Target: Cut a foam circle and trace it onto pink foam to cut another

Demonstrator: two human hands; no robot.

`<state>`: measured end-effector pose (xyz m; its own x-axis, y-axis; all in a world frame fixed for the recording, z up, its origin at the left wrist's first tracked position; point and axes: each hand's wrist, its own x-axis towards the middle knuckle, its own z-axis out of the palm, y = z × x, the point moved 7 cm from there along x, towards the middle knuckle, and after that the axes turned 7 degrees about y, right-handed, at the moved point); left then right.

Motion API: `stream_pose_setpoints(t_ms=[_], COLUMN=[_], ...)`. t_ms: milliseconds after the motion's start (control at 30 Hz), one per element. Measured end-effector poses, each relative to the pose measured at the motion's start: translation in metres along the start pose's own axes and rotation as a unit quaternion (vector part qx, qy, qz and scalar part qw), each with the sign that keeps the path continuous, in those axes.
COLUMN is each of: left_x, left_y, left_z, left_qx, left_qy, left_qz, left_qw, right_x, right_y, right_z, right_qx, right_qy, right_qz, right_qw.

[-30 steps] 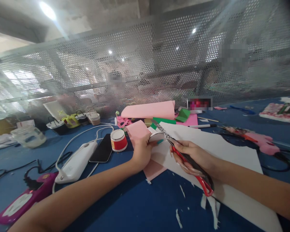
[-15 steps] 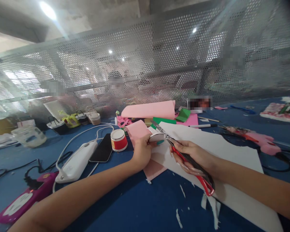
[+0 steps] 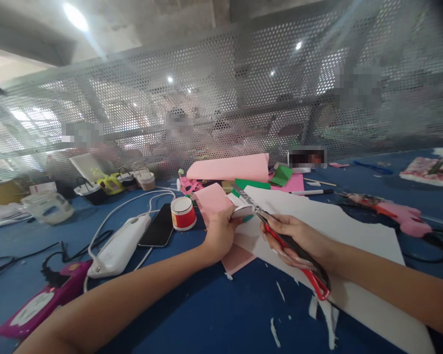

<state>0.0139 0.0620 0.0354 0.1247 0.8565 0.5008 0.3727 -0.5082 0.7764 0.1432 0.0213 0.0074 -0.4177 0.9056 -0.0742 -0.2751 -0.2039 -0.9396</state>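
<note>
My left hand (image 3: 218,234) is closed on a small round white paper piece (image 3: 241,212), held just above the blue table. My right hand (image 3: 294,242) grips red and black scissors (image 3: 285,241), whose blades point up and left and meet the edge of that piece. A large white sheet (image 3: 339,231) lies under my right hand and forearm. A pink sheet (image 3: 211,198) lies just behind my left hand.
A red and white tub (image 3: 183,214), a black phone (image 3: 158,232) and a white power bank (image 3: 118,248) with cables lie to the left. A pink glue gun (image 3: 402,216) lies at right. Rolled pink paper (image 3: 229,168) and green scraps sit behind. A perforated metal screen (image 3: 221,98) backs the table.
Both hands stay in place with the scissors at the round piece. The view shifted slightly; little else differs.
</note>
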Motion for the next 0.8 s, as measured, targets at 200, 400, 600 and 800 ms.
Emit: stream_pose_setpoints(t_ms=[200, 400, 600, 800], left_x=[0.004, 0.001, 0.001, 0.007], left_y=[-0.010, 0.003, -0.003, -0.018], left_z=[-0.005, -0.001, 0.001, 0.008], left_qx=[-0.012, 0.025, 0.016, -0.141], left_qy=[0.042, 0.015, 0.000, -0.003], left_qz=[-0.044, 0.012, -0.008, -0.082], left_qw=[0.998, 0.999, 1.000, 0.987], right_x=[0.001, -0.001, -0.001, 0.000], right_y=[0.001, 0.001, 0.001, 0.001], right_z=[-0.002, 0.001, 0.001, -0.003], right_qx=[-0.013, 0.000, -0.001, 0.023], right_qy=[0.000, -0.011, -0.004, 0.007], right_qz=[0.002, 0.007, 0.001, -0.011], right_qw=[1.000, 1.000, 1.000, 1.000])
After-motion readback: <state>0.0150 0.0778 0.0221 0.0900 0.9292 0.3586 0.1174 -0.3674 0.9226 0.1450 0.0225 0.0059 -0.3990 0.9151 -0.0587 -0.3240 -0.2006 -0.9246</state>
